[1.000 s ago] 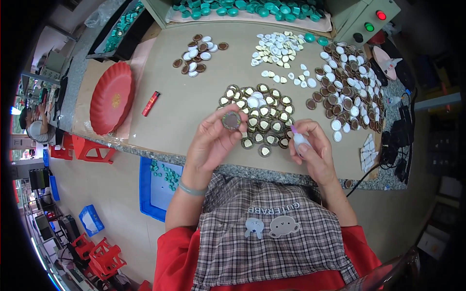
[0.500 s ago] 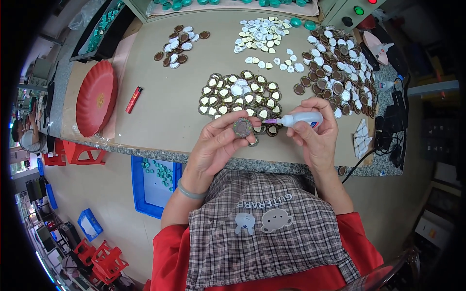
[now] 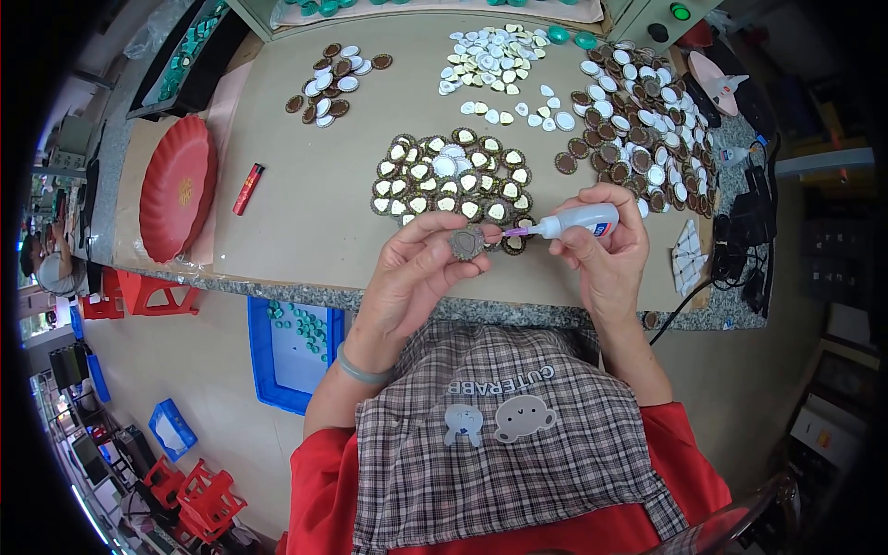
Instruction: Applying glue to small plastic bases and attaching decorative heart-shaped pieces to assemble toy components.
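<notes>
Between the fingertips of my left hand (image 3: pixel 413 270) is a dark brown round disc (image 3: pixel 466 243) with a beaded rim and a recessed middle, facing up. My right hand (image 3: pixel 610 248) is closed round a white squeeze glue bottle (image 3: pixel 581 221), held nearly level. Its thin purple nozzle (image 3: pixel 520 232) points left and ends close to my left fingertips; whether it touches anything I cannot tell. Just beyond both hands lies a cluster of brown rimmed discs (image 3: pixel 418 184), most bearing a shiny pale-gold piece. Some white ovals (image 3: pixel 445 166) rest on top of it.
Loose gold and white pieces (image 3: pixel 490 57) lie at the back. Brown and white ovals (image 3: pixel 638 129) are heaped at the right, with a smaller group (image 3: pixel 340 81) at back left. A red scalloped dish (image 3: pixel 178 190) and red tube (image 3: pixel 248 190) lie left. Below the table edge stands a blue bin (image 3: pixel 277 370).
The whole view has shifted slightly, so the table things sit a little higher and further left. The disc is tilted a little differently in my left fingers. Both grips stay the same.
</notes>
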A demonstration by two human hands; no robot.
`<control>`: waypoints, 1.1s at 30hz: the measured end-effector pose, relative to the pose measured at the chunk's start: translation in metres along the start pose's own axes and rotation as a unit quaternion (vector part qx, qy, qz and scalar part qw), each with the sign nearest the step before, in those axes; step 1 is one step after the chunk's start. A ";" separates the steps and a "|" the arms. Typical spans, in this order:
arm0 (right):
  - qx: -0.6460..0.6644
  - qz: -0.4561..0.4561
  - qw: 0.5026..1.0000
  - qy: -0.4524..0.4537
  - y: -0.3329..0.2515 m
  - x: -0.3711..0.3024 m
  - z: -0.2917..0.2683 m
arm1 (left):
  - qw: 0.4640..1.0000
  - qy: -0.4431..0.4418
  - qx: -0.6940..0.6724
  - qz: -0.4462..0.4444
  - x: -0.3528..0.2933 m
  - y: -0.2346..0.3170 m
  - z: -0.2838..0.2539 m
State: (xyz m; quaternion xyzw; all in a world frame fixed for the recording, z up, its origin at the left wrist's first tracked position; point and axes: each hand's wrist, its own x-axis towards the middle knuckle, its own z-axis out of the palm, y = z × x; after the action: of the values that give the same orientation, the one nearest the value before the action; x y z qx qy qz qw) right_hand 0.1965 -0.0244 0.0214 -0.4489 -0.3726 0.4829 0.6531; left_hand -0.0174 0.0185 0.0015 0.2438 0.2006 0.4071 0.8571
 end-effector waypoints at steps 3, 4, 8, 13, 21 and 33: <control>-0.028 0.000 1.000 0.000 -0.004 -0.003 0.001 | 1.000 0.014 0.002 -0.003 -0.001 0.001 0.003; -0.039 -0.001 0.999 0.004 -0.006 -0.004 0.002 | 1.000 0.002 0.015 0.004 -0.002 0.001 0.003; -0.054 -0.021 0.998 0.002 -0.009 -0.006 0.005 | 0.998 -0.036 0.049 -0.006 -0.002 -0.004 -0.006; -0.135 -0.132 0.981 -0.036 -0.009 -0.010 0.006 | 1.000 -0.009 0.013 -0.009 -0.004 -0.003 0.002; -0.293 -0.236 0.926 -0.039 -0.012 -0.017 0.005 | 0.998 -0.005 0.055 0.003 -0.003 -0.003 0.004; -0.376 -0.283 0.881 -0.056 -0.016 -0.018 0.006 | 0.998 -0.018 0.055 0.006 -0.003 -0.005 0.005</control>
State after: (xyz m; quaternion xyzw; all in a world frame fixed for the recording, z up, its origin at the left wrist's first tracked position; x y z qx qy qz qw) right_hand 0.1910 -0.0422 0.0372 -0.5081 -0.6735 0.1256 0.5220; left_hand -0.0132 0.0119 0.0031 0.2994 0.2058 0.3957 0.8435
